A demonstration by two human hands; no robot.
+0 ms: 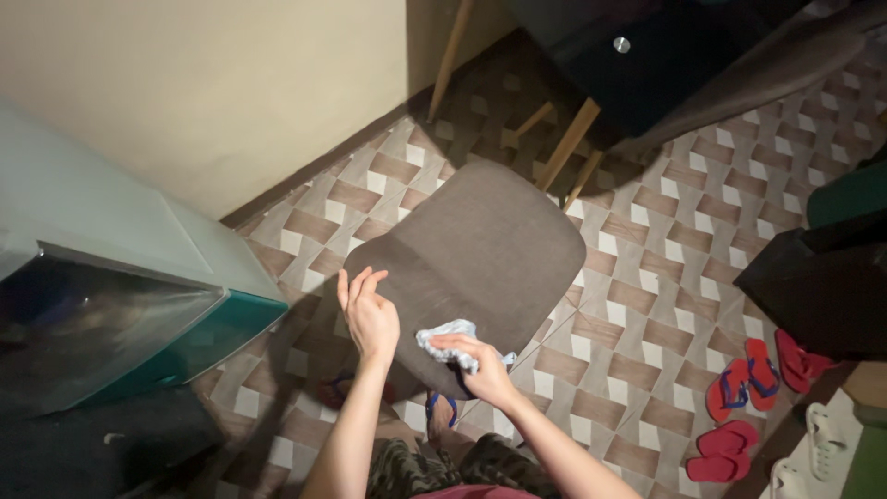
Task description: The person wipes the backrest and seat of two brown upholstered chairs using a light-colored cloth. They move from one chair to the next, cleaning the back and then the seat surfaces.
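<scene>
A brown padded chair seat (pixel 480 249) stands in front of me on the patterned tile floor. My left hand (pixel 368 312) lies flat on the seat's near left corner, fingers apart. My right hand (pixel 476 362) is closed on a crumpled pale blue-white cloth (pixel 446 334), pressing it against the near edge of the seat. My feet in blue-strapped sandals (pixel 440 407) show just below the seat.
A glass-sided teal cabinet (pixel 139 305) stands to the left by the cream wall. A dark table with wooden legs (pixel 591 102) is behind the chair. Red flip-flops (pixel 744 388) and white sandals (pixel 813 448) lie at lower right beside a dark box (pixel 822 286).
</scene>
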